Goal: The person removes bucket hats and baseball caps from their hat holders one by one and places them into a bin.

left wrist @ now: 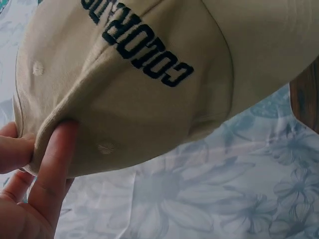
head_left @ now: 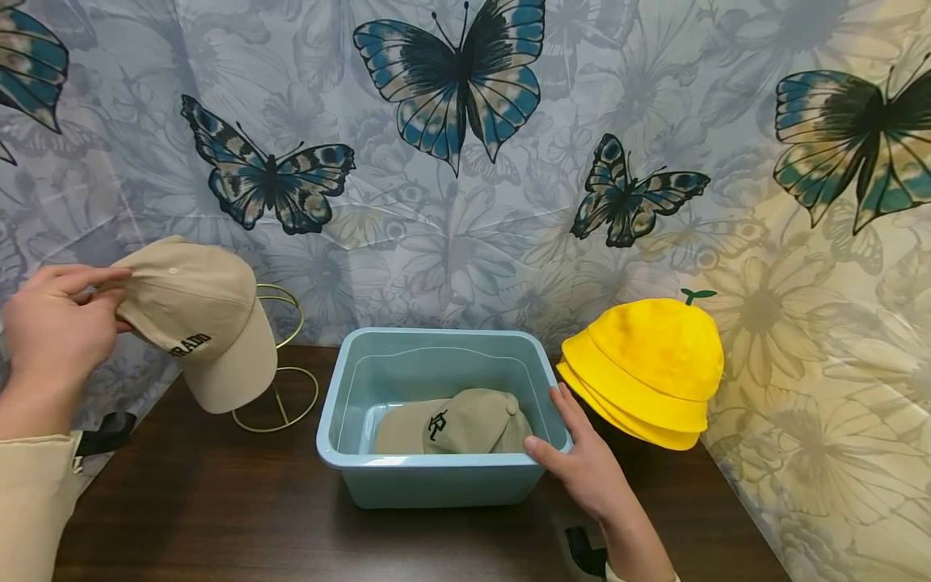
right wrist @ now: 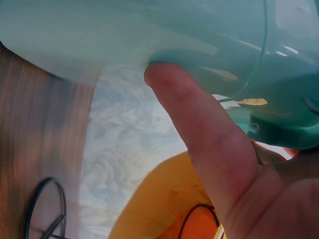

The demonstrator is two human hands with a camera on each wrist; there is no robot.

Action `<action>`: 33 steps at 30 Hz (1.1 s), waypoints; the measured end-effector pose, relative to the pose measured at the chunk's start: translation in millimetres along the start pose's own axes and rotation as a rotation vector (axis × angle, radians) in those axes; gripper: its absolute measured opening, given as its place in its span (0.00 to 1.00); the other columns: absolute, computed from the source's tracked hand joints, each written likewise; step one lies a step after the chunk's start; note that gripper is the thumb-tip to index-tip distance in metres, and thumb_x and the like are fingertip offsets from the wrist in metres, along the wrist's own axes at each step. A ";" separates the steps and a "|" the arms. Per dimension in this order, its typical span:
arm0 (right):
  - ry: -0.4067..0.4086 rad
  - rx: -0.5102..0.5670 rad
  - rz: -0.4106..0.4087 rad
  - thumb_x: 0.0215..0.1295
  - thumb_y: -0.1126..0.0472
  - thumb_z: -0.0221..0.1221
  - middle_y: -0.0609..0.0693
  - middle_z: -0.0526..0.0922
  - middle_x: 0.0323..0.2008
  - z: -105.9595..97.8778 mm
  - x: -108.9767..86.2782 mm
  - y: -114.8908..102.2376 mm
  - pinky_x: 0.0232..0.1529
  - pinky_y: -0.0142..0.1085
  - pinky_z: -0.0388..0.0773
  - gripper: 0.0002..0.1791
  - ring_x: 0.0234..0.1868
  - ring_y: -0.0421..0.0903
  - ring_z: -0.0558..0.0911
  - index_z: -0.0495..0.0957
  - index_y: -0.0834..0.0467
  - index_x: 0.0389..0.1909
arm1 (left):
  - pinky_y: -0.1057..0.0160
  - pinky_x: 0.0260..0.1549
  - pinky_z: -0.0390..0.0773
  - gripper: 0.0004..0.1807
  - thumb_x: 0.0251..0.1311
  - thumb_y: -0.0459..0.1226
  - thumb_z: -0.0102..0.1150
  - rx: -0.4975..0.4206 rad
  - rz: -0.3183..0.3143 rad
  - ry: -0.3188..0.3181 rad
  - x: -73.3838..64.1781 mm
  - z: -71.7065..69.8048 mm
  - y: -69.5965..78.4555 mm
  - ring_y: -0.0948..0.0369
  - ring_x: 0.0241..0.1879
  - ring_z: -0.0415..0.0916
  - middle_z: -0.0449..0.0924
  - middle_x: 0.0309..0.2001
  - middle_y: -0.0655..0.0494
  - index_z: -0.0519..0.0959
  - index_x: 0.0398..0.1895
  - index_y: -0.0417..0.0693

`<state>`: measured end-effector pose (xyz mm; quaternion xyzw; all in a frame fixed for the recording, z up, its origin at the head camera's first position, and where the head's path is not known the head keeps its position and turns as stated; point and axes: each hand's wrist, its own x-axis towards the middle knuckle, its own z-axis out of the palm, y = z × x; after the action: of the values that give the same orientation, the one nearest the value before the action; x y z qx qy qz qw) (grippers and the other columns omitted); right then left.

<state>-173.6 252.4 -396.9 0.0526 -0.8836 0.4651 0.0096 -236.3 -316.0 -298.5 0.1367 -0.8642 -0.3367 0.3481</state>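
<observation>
My left hand (head_left: 65, 323) pinches the crown of a beige baseball cap (head_left: 196, 283) with dark lettering. In the left wrist view, fingertips (left wrist: 62, 144) fold the cloth of this cap. Its brim points down in front of a gold wire stand (head_left: 294, 416); whether they touch, I cannot tell. A light blue plastic bin (head_left: 436, 485) stands mid-table with another beige cap (head_left: 476, 424) lying inside, its brim to the left. My right hand (head_left: 585, 453) rests at the bin's front right corner, thumb and fingers fairly straight. The right wrist view has the thumb (right wrist: 199, 119) against the bin.
To the right of the bin are stacked yellow bucket hats (head_left: 647, 364), the top one with a green sprout; their support is mostly hidden. The dark wooden table (head_left: 240, 509) backs onto a butterfly-patterned cloth (head_left: 465, 250).
</observation>
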 end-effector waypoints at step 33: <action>-0.012 0.014 0.018 0.64 0.42 0.64 0.48 0.40 0.79 0.4 0.5 2.0 0.64 0.69 0.50 0.49 0.76 0.61 0.47 0.50 0.48 0.80 | 0.89 0.31 0.63 0.16 0.69 0.17 0.43 -0.305 0.484 0.096 -9.6 -28.0 -59.8 0.80 0.44 0.64 0.63 0.51 0.79 0.76 0.54 0.22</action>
<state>-174.3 253.1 -398.7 0.0473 -0.8808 0.4712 -0.0003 -209.8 -369.2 -329.0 -0.1118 -0.7934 -0.3631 0.4756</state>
